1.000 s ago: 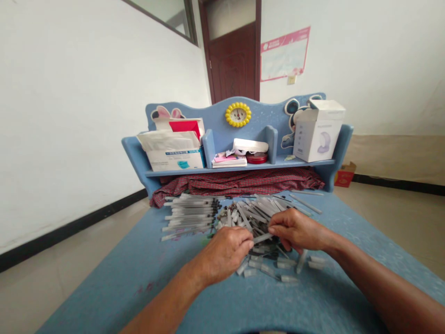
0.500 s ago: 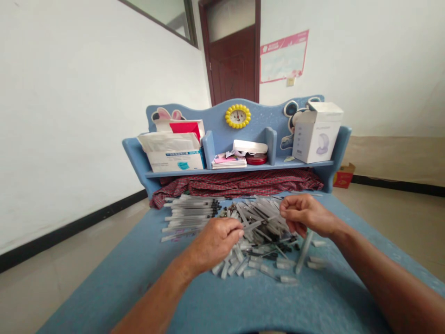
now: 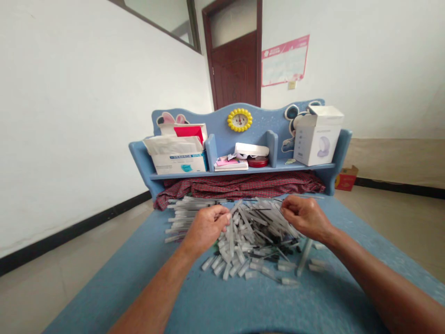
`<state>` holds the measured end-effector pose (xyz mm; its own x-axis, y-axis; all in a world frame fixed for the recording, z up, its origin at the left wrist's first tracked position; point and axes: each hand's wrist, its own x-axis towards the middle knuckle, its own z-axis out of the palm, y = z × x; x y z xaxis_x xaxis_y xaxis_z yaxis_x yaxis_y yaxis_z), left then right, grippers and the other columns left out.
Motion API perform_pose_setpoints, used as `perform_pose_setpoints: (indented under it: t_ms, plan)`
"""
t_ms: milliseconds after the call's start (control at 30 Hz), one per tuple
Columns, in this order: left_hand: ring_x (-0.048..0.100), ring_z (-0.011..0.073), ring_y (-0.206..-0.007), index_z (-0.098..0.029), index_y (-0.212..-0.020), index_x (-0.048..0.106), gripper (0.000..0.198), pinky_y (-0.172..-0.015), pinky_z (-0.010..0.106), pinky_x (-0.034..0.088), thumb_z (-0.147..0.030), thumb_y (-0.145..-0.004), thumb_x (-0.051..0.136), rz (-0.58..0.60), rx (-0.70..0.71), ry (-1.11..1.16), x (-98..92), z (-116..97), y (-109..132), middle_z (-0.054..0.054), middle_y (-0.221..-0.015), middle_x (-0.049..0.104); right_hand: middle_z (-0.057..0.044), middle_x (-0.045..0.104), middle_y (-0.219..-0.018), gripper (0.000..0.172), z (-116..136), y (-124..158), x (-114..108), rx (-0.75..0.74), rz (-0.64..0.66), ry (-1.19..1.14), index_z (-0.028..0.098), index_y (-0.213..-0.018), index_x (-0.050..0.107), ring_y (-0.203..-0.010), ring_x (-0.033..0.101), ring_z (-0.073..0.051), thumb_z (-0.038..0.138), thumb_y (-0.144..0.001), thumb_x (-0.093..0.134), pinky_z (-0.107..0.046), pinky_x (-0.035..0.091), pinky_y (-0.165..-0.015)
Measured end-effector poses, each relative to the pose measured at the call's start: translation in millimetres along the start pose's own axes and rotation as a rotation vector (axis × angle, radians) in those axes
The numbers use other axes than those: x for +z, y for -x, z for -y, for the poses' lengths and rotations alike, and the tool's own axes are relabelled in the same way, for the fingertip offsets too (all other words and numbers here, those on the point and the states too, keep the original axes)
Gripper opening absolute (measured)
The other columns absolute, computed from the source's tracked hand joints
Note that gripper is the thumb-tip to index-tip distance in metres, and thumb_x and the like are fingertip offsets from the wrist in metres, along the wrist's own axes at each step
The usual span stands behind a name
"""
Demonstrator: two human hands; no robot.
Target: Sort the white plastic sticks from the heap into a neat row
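the left hand (image 3: 208,225) has its thumb and forefinger pinched together on a translucent pen barrel (image 3: 236,206), which slants up and to the right from the fingertips. the right hand (image 3: 305,215) is curled, its thumb and fingers drawn narrow; whether anything thin sits between them i cannot tell. the two sets of fingers are well apart, and in the gap between them, spreading toward the person, lies a loose heap of pen parts (image 3: 250,227), translucent tubes jumbled with thin dark rods and small black pieces. nearer the person than the left fingers, short clear caps (image 3: 226,270) lie fanned along the near edge of that heap. a separate clear tube (image 3: 304,260) lies just below the right fingers, pointing toward the person. to the left of the left fingers, a row of pens (image 3: 181,214) lies side by side, partly covered by that hand. everything rests on a blue tabletop (image 3: 194,306). beyond the fingers of both hands runs a bunched red checked cloth (image 3: 243,184), under a blue shelf (image 3: 212,119) that bears a mask box (image 3: 187,162), a red tin (image 3: 257,162) and a white carton (image 3: 325,144).
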<state>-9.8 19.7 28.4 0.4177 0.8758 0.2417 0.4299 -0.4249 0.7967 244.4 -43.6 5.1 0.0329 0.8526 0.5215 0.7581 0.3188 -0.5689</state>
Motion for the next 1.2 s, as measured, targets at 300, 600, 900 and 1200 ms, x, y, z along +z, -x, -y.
perform_pose_setpoints:
  t_ms: [300,600,900,1200]
  plan:
    - [0.051,0.0083,-0.049,-0.012,-0.079,0.060,0.022,-0.042,0.017,0.037,-0.032,-0.070,0.057,0.175,-0.103,0.219,14.0,-5.0,9.0,-0.001,-0.062,0.060,0.002,0.056,-0.055,0.021,13.6,6.8,-0.7,-0.086,0.162,0.084,0.015,-0.081,0.060,-0.048,0.048,-0.010,0.035,-0.081,0.055,-0.022,0.035,-0.049]
    - [0.051,0.0070,-0.048,-0.012,-0.077,0.061,0.023,-0.041,0.015,0.037,-0.034,-0.074,0.056,0.465,-0.119,0.259,28.3,-13.8,22.6,0.001,-0.062,0.060,-0.007,0.063,-0.081,0.024,40.8,17.3,7.6,-0.544,0.262,0.304,0.016,-0.102,0.061,-0.073,0.057,-0.017,0.030,-0.092,0.044,-0.029,0.039,-0.066]
    - [0.054,0.0107,-0.058,-0.013,-0.088,0.065,0.029,-0.053,0.019,0.041,-0.037,-0.072,0.060,0.377,-0.017,0.054,-12.6,-9.9,7.3,-0.002,-0.063,0.059,-0.003,0.061,-0.070,0.025,22.0,9.6,2.1,-0.379,0.251,0.259,0.017,-0.086,0.062,-0.063,0.055,-0.013,0.031,-0.092,0.042,-0.024,0.035,-0.059]
    - [0.049,0.0093,-0.054,-0.014,-0.076,0.066,0.028,-0.051,0.018,0.035,-0.033,-0.083,0.046,0.394,0.149,-0.181,-6.0,-25.7,13.2,-0.003,-0.058,0.053,-0.002,0.061,-0.064,0.024,37.0,6.5,-10.1,-0.326,0.377,0.287,0.016,-0.080,0.064,-0.058,0.051,-0.011,0.033,-0.088,0.049,-0.022,0.030,-0.054]
